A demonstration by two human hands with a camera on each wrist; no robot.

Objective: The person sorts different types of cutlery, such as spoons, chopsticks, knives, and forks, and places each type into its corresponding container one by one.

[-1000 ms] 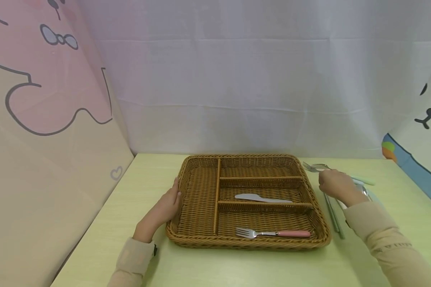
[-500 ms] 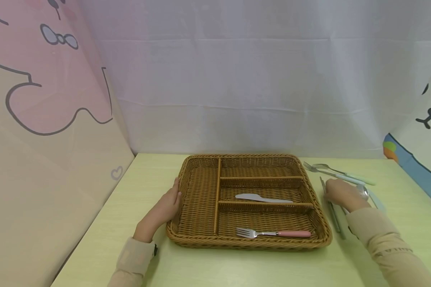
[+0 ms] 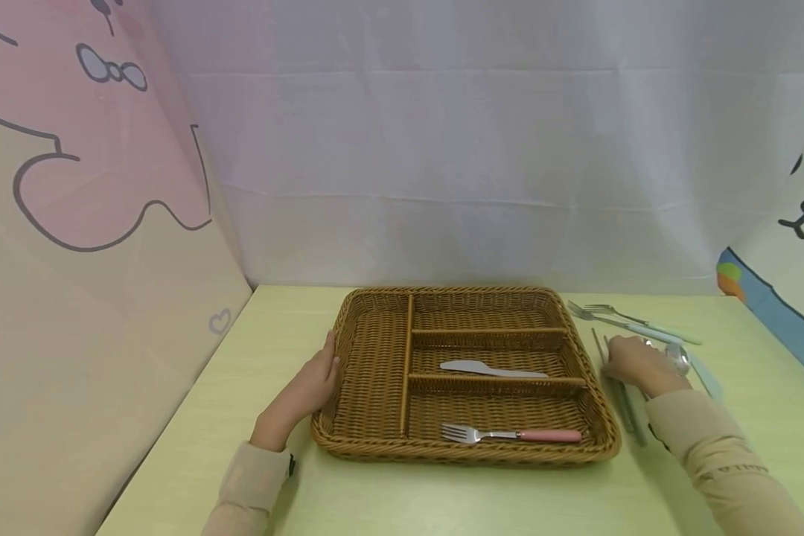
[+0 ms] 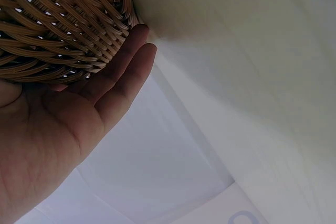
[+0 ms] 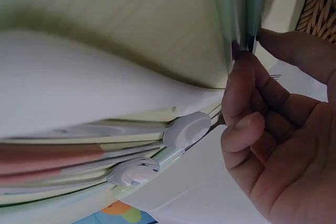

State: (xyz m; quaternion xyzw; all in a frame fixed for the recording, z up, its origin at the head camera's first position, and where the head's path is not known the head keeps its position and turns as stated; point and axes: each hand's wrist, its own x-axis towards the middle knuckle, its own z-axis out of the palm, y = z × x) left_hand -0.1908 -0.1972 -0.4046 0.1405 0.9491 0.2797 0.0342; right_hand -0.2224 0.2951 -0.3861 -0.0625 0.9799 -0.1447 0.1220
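Note:
In the head view my left hand [image 3: 308, 383] rests against the left side of a brown wicker basket [image 3: 465, 450] with compartments. The left wrist view has its fingers straight along the woven outer wall [image 4: 68, 24]. To the right of the basket, my right hand [image 3: 639, 363] pinches a pair of green chopsticks [image 3: 626, 413] lying lengthwise. Thumb and fingertips close on the chopsticks [image 5: 247, 9] in the right wrist view. A white knife [image 3: 492, 369] lies in the middle right compartment, and a pink-handled fork [image 3: 512, 435] in the front one.
Two forks [image 3: 633, 325] lie behind my right hand. A spoon [image 3: 678, 358] and a pale green utensil [image 3: 706, 378] show beside the wrist. Pink handles [image 5: 52, 162] appear in the right wrist view. A white curtain [image 3: 402, 171] hangs behind the table.
My right hand has moved from beside the forks toward the front and down onto the chopsticks. Their far ends have shifted slightly left and apart. The left hand and basket stay put.

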